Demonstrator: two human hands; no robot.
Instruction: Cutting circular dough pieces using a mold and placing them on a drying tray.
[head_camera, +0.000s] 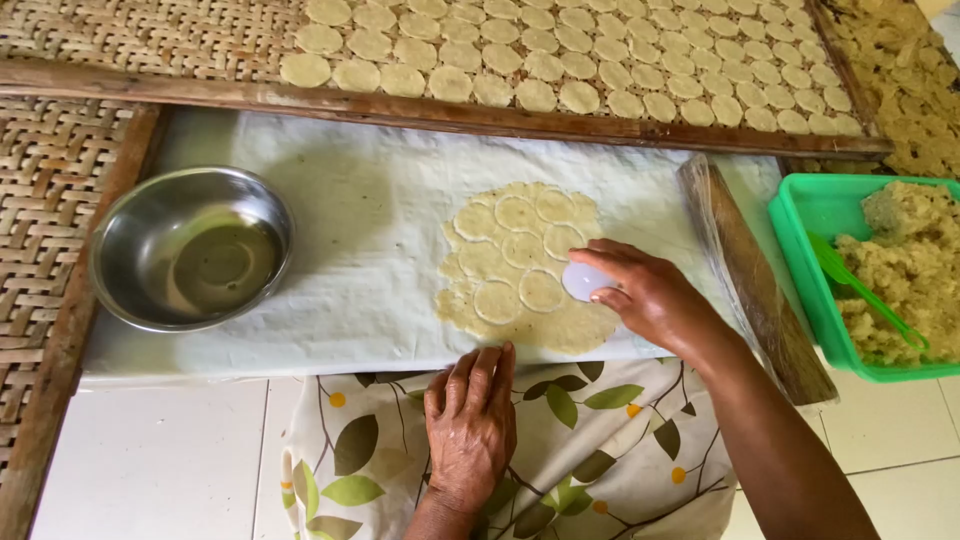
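Right hand (650, 295) grips small white round cutter (585, 281), pressing into flat pale dough sheet (520, 265); left hand (472, 420), fingers flat, released, steadies white cloth (350, 250) edge.

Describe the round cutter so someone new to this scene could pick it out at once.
Start at the white cloth spread below the woven tray of cut discs. On it lies a flattened dough sheet marked with circles. At its right edge, under the right hand's fingertips, sits the cutter: the only smooth, white, glossy round there.
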